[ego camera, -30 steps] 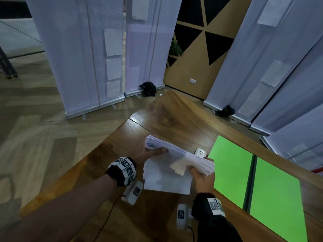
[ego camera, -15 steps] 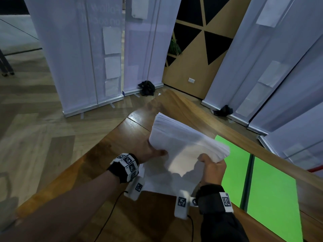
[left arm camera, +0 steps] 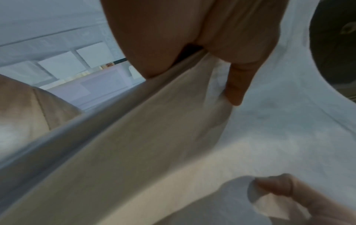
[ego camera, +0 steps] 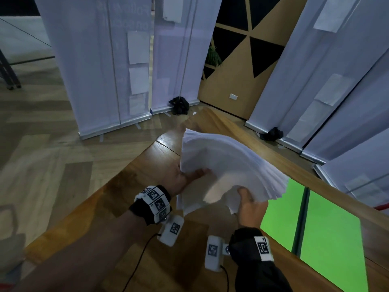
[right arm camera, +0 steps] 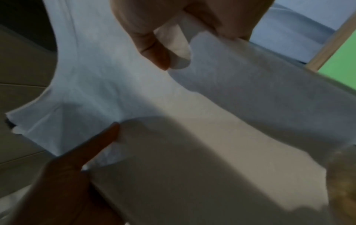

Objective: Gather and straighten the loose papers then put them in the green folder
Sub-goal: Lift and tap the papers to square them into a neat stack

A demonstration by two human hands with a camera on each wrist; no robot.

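A thick stack of white papers (ego camera: pixel 227 163) is held up off the wooden table (ego camera: pixel 134 186), tilted with its fanned edge toward the right. My left hand (ego camera: pixel 189 175) grips its left edge, thumb on top. My right hand (ego camera: pixel 249 202) pinches the near right corner, thumb on top. In the left wrist view the papers (left arm camera: pixel 173 137) fill the frame under my thumb. The right wrist view shows my fingers pinching the sheets (right arm camera: pixel 192 106). The green folder (ego camera: pixel 328 239) lies open and flat on the table just right of my right hand.
White roll-up banners (ego camera: pixel 117 64) stand on the floor beyond the table's far edge. Black cloth bundles (ego camera: pixel 179 105) lie at their bases. The table's left edge drops to a wooden floor (ego camera: pixel 42 154).
The stack has been raised off the table and tilted upright. The lone sheet that lay beneath it now hangs with the stack. Both hands kept their grip.
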